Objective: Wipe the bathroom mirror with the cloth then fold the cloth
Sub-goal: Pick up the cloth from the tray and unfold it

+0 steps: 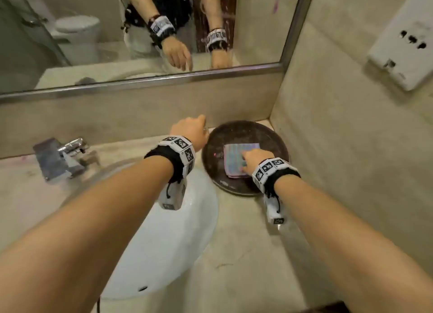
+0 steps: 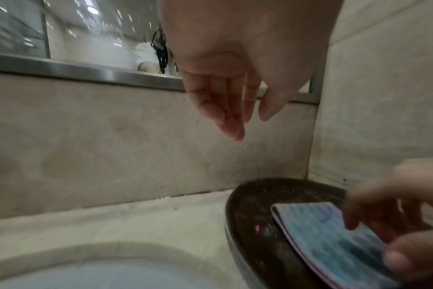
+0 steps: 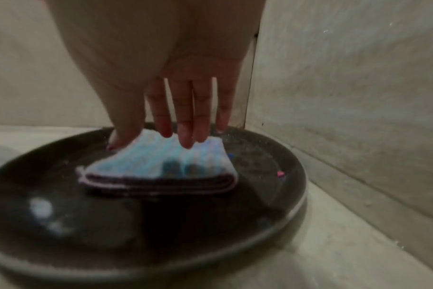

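A blue-and-pink striped cloth (image 1: 235,152) (image 2: 319,238) (image 3: 158,164) lies folded into a small square on a dark round tray (image 1: 214,158) (image 2: 252,215) (image 3: 136,224) in the counter's back right corner. My right hand (image 1: 254,157) (image 3: 168,139) (image 2: 396,215) is over it with straight fingers, the tips at the cloth's top and the thumb at its far left corner; real contact is blurred. My left hand (image 1: 189,127) (image 2: 245,121) hangs relaxed and empty beside the tray, near the back wall. The mirror (image 1: 117,31) (image 2: 87,29) runs above the backsplash.
A white sink basin (image 1: 178,230) sits left of the tray, with a chrome tap (image 1: 68,153) behind it. The side wall (image 1: 339,137) stands close on the right and carries a white socket panel (image 1: 403,38). Beige countertop (image 1: 246,254) lies in front of the tray.
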`<act>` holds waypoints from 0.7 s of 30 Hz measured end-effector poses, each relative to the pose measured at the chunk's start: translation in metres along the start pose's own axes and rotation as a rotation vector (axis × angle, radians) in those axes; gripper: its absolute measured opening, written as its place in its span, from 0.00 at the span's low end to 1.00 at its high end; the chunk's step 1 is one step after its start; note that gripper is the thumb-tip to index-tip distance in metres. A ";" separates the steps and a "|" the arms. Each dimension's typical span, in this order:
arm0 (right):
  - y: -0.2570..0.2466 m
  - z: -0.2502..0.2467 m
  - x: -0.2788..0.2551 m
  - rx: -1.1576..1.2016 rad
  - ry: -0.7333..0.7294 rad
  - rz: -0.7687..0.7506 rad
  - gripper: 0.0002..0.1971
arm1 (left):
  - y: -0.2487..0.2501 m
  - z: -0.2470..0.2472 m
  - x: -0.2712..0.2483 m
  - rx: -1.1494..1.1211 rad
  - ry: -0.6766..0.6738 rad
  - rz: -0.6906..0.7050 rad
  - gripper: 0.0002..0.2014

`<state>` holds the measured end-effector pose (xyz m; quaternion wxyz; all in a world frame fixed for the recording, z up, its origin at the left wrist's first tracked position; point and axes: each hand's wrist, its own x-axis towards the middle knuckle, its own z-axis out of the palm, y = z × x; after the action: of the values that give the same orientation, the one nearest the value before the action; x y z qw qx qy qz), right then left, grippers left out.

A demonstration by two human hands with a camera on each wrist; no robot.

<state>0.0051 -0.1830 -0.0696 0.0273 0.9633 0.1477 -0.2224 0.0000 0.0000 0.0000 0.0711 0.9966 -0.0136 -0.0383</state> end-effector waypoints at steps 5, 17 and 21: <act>0.000 0.023 0.020 -0.040 -0.068 -0.162 0.17 | 0.003 0.027 0.007 0.055 -0.093 -0.032 0.15; 0.019 -0.059 0.018 0.419 0.200 -0.037 0.05 | 0.004 -0.011 0.029 -0.033 -0.156 0.105 0.14; 0.017 -0.132 -0.005 0.567 0.375 -0.077 0.09 | 0.011 -0.047 0.032 -0.299 -0.168 0.173 0.26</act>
<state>0.0612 -0.1855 0.0509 -0.2775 0.9505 0.1185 -0.0744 0.0353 -0.0052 0.0456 0.2198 0.9634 -0.0991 -0.1169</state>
